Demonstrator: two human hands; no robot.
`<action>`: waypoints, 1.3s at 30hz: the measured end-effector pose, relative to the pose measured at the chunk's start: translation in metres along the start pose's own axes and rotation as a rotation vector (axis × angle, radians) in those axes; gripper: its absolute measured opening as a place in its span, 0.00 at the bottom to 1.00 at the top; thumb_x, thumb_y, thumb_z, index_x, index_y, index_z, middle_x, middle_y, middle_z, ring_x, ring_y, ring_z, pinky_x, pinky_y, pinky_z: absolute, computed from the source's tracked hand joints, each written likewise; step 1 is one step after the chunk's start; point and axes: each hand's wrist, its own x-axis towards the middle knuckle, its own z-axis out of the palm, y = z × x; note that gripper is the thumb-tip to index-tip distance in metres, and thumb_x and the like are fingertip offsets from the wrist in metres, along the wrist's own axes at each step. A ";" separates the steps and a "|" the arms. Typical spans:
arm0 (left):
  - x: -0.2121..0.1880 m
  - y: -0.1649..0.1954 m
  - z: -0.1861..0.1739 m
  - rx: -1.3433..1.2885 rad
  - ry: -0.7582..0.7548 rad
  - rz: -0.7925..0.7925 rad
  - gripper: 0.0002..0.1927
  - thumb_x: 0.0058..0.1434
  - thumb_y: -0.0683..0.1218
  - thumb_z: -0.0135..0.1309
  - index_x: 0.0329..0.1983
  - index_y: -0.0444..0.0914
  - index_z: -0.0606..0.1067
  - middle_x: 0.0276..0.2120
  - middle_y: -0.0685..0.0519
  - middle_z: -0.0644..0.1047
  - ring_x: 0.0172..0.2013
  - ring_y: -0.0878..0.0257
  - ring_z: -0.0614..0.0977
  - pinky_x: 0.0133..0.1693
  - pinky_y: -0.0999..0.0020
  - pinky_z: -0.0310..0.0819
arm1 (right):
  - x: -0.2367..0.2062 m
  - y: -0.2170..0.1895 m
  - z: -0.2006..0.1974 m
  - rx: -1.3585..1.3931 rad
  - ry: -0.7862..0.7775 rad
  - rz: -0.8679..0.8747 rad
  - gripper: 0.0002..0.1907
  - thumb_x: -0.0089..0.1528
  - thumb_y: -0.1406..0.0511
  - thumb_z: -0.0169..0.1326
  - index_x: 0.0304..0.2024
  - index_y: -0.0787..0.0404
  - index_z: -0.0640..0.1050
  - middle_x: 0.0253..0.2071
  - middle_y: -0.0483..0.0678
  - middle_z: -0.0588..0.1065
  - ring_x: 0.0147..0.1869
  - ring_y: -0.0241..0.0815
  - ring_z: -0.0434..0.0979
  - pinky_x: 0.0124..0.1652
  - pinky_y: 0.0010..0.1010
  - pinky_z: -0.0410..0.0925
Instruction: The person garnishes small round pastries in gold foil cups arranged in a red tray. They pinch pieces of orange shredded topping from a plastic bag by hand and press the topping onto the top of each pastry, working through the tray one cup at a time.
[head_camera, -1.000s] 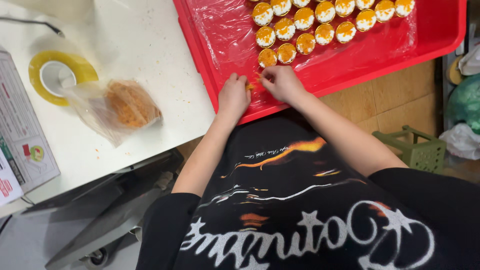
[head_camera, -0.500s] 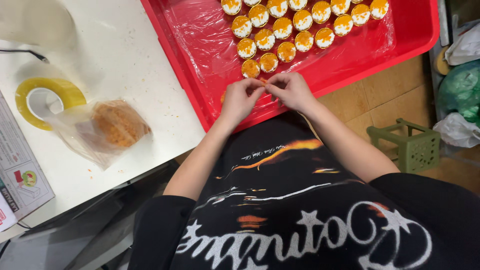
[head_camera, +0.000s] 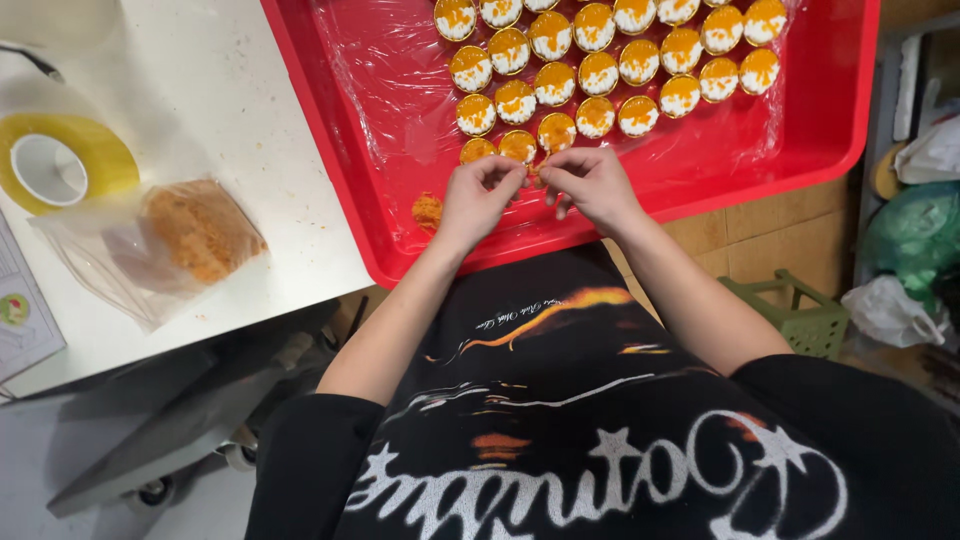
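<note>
Red plastic tray (head_camera: 820, 150), lined with clear film, overhanging the near edge of the white tabletop (head_camera: 230, 110); the film presumably keeps the pieces off the bare plastic

Small round pieces (head_camera: 600, 72), white-sided with orange topping, in close diagonal rows across the far part of the tray; rows packed touching, seemingly to fit as many as possible

Left hand (head_camera: 478, 200) and right hand (head_camera: 592, 185), brought together over the tray's near edge, fingertips pinched on one small orange bit (head_camera: 533, 174) between them; just beside the last two pieces of the nearest row, so the held bit sits where that row ends. Whether it is a full piece or only topping cannot be told

Loose orange crumb heap (head_camera: 427, 211), on the film near the tray's near-left corner, just left of the left hand, within easy reach

Clear bag of orange crumbs (head_camera: 195, 232), lying flat on the tabletop near its near edge, well apart from the tray

Yellow tape roll (head_camera: 62, 160), flat near the tabletop's left edge
</note>
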 end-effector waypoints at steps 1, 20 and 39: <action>0.000 0.000 0.002 -0.005 0.014 0.008 0.07 0.67 0.43 0.58 0.42 0.34 0.80 0.30 0.57 0.81 0.29 0.73 0.78 0.33 0.76 0.74 | 0.001 0.000 -0.002 0.000 -0.009 0.005 0.05 0.65 0.70 0.58 0.41 0.68 0.80 0.33 0.47 0.79 0.31 0.32 0.79 0.25 0.23 0.72; 0.005 -0.002 0.024 0.121 -0.036 0.043 0.08 0.66 0.44 0.59 0.40 0.33 0.81 0.31 0.56 0.83 0.31 0.73 0.81 0.36 0.77 0.76 | -0.007 0.007 -0.020 -0.160 -0.047 -0.097 0.06 0.65 0.69 0.59 0.40 0.68 0.81 0.30 0.46 0.79 0.30 0.31 0.79 0.26 0.24 0.72; 0.002 0.003 0.023 0.282 -0.213 0.017 0.05 0.64 0.43 0.55 0.36 0.36 0.74 0.29 0.58 0.77 0.32 0.72 0.76 0.34 0.74 0.71 | -0.015 0.012 -0.016 -0.112 -0.100 0.006 0.01 0.63 0.72 0.51 0.37 0.65 0.74 0.28 0.43 0.75 0.30 0.30 0.77 0.25 0.26 0.73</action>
